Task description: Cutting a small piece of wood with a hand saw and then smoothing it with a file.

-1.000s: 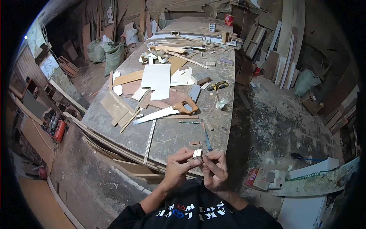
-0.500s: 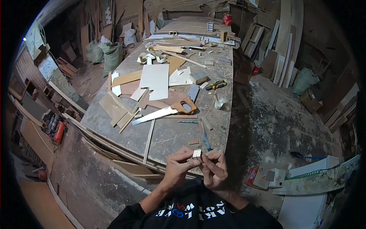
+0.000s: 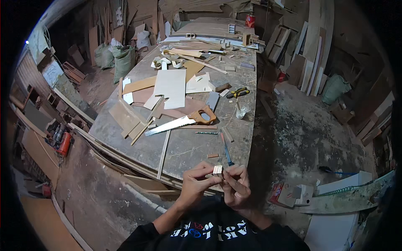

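Observation:
Close to my body, at the table's front edge, a small pale wooden block point(image 3: 217, 170) is held up between both hands. My left hand point(image 3: 196, 179) pinches it from the left with thumb and fingers. My right hand point(image 3: 237, 182) is closed at its right side, fingertips pressed together against it; the fingers partly hide the block. Just beyond my hands, a slim blue-handled tool point(image 3: 226, 151) and a small reddish-brown wood piece point(image 3: 212, 155) lie on the table. Farther off rests a handsaw point(image 3: 180, 122) with a wooden handle, a dark pencil point(image 3: 206, 133) near it.
The worktable point(image 3: 188, 146) bears a white board point(image 3: 169, 88), yellow-and-black pliers point(image 3: 238, 93), a small cup point(image 3: 241, 112) and many wood offcuts. A red compressor point(image 3: 65, 143) stands on the floor at left, sacks point(image 3: 124, 62) farther back. Boards lean at the right.
Both hands stay almost in place, still holding the block. The block appears very slightly turned or shifted between the fingers; the things on the table have not moved.

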The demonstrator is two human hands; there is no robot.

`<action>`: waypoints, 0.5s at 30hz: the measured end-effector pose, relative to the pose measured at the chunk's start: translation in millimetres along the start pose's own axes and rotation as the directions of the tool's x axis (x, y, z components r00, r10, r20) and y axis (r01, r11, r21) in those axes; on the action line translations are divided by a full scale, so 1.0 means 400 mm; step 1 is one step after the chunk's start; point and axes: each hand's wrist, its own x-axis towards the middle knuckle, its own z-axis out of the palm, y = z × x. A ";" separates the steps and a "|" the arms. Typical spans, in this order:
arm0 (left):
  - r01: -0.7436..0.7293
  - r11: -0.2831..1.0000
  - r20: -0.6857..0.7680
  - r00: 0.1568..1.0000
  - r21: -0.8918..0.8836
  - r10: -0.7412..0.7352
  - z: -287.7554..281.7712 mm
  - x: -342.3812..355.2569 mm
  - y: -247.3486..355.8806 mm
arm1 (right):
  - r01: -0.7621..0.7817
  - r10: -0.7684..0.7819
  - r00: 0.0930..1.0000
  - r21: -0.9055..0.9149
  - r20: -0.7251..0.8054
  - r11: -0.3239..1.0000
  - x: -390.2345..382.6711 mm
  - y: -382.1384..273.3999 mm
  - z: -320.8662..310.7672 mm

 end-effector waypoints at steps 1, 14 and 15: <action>0.003 1.000 -0.002 1.000 -0.001 -0.003 -0.002 0.001 0.004 | 0.000 0.000 1.000 -0.006 0.007 1.000 0.001 0.001 0.001; 0.013 0.999 0.023 1.000 -0.046 -0.012 -0.015 0.004 -0.007 | 0.062 -0.061 0.998 -0.128 0.010 0.990 0.015 -0.004 0.011; 0.017 0.998 0.023 1.000 -0.066 -0.016 -0.016 0.005 -0.008 | 0.072 -0.073 0.997 -0.153 0.002 0.986 0.017 -0.004 0.012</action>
